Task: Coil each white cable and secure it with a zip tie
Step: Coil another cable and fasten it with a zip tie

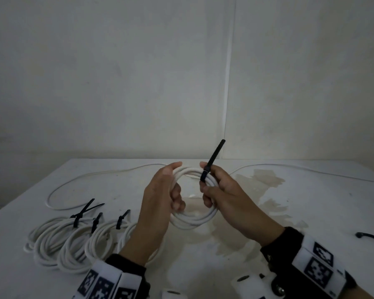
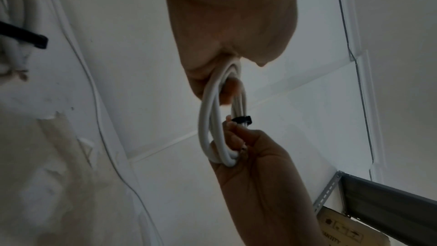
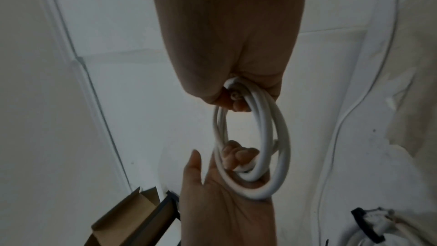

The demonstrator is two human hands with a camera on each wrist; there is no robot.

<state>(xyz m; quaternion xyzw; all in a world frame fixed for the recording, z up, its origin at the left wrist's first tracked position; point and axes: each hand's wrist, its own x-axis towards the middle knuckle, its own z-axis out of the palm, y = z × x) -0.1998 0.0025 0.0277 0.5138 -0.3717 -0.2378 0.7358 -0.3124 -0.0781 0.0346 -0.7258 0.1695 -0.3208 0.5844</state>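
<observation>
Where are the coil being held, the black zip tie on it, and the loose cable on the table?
coil (image 1: 194, 221), head view, on its lower loops between the hands.
zip tie (image 1: 215, 153), head view, on the tail sticking up.
loose cable (image 1: 73, 180), head view, on its curve left of the hands.

Wall (image 1: 117, 72): plain, pale, dimly lit | table (image 1: 311, 212): white top, brownish stains | metal shelf rail (image 2: 390, 199): grey, perhaps shelving | cardboard box (image 3: 123, 218): brown, open
</observation>
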